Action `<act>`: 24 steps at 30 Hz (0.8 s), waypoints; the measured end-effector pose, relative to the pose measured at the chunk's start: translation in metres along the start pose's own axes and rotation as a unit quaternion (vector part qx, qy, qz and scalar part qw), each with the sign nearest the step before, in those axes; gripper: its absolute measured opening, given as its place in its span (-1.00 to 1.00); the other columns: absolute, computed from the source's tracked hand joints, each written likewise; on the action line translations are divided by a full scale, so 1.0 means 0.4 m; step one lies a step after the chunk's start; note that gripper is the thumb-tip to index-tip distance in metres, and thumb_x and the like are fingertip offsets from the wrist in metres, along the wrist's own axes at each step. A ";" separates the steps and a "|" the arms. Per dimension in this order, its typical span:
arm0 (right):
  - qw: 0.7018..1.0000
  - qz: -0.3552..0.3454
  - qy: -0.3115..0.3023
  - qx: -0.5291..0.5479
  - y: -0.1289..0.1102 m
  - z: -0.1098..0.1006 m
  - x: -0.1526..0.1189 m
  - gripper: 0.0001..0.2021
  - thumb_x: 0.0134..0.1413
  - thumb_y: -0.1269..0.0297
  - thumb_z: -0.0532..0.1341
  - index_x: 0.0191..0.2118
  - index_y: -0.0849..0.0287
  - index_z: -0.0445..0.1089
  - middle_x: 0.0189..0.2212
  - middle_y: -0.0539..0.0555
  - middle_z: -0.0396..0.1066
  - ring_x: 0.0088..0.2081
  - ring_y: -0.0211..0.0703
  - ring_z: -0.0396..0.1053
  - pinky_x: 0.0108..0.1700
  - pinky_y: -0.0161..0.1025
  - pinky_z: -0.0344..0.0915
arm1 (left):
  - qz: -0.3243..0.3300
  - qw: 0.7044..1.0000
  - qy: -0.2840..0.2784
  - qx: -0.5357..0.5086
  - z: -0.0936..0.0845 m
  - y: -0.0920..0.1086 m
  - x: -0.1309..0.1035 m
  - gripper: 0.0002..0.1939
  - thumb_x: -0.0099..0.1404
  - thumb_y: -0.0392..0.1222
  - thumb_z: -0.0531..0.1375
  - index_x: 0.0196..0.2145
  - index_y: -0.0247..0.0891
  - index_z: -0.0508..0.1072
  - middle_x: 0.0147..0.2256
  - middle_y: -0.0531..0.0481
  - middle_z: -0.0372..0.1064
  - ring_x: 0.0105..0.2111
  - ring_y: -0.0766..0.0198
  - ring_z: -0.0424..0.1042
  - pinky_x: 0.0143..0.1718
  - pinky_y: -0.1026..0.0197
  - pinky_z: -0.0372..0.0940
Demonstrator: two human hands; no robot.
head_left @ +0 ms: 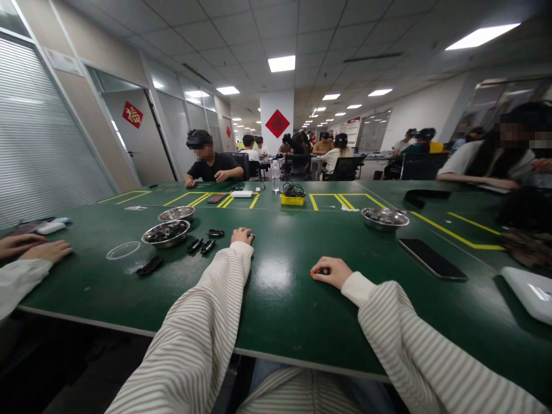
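My left hand point(242, 236) rests on the green table with curled fingers; a dark speck shows by its fingertips, too small to name. Left of it lie several small black plastic parts point(208, 247). Beyond those stands a metal bowl point(166, 233) of black parts, with a second metal bowl point(176, 214) behind it. Nearer me, a clear plastic container point(131, 257) touches or nearly touches a black piece point(149, 267). My right hand point(333, 272) is closed low over the table, and a small orange thing point(312, 273) shows at its fingertips.
A metal bowl point(385, 219) of parts, a phone point(432, 259) and a white case point(529, 292) lie to the right. A yellow tray point(292, 199) of black cables and a water bottle point(276, 176) stand farther back. Another person's hands point(45, 252) rest at the left; people sit opposite and right.
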State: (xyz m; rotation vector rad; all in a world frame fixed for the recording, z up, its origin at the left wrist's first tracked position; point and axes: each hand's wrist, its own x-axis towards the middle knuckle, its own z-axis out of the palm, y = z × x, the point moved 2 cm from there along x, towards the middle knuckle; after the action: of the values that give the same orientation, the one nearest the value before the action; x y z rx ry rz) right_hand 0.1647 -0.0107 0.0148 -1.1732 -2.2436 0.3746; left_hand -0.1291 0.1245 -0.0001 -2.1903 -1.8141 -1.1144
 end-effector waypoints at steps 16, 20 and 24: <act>0.993 0.052 0.073 0.073 -0.013 -0.013 -0.003 -0.81 -0.23 0.24 0.16 -0.44 0.24 0.39 -0.57 0.05 0.42 -0.55 -0.29 0.34 -0.54 -0.41 0.25 | 0.265 0.952 -0.091 -0.121 0.009 0.304 -0.144 -0.82 0.02 -0.28 0.06 -0.36 -0.27 0.35 -0.49 0.04 0.24 -0.44 0.39 0.22 -0.32 0.32 0.18; 0.992 0.041 0.092 0.077 -0.016 -0.015 -0.005 -0.82 -0.24 0.24 0.17 -0.46 0.24 0.39 -0.59 0.05 0.42 -0.59 -0.30 0.34 -0.55 -0.41 0.27 | 0.300 0.935 -0.106 -0.157 -0.006 0.389 -0.203 -0.82 0.05 -0.26 0.04 -0.34 -0.27 0.34 -0.47 0.03 0.25 -0.43 0.38 0.22 -0.34 0.33 0.17; 0.992 0.030 0.093 0.085 -0.016 -0.015 -0.008 -0.82 -0.24 0.24 0.17 -0.46 0.24 0.39 -0.59 0.05 0.42 -0.59 -0.29 0.34 -0.54 -0.40 0.29 | 0.299 0.933 -0.116 -0.164 -0.023 0.417 -0.222 -0.81 0.07 -0.25 0.04 -0.32 -0.27 0.34 -0.45 0.02 0.26 -0.43 0.38 0.22 -0.35 0.33 0.16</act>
State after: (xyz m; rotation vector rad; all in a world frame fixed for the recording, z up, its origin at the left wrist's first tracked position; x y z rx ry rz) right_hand 0.1656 -0.0169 0.0217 -1.1394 -1.9790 0.4529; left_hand 0.0110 -0.0014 0.0175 -2.8795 -0.9154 -1.0963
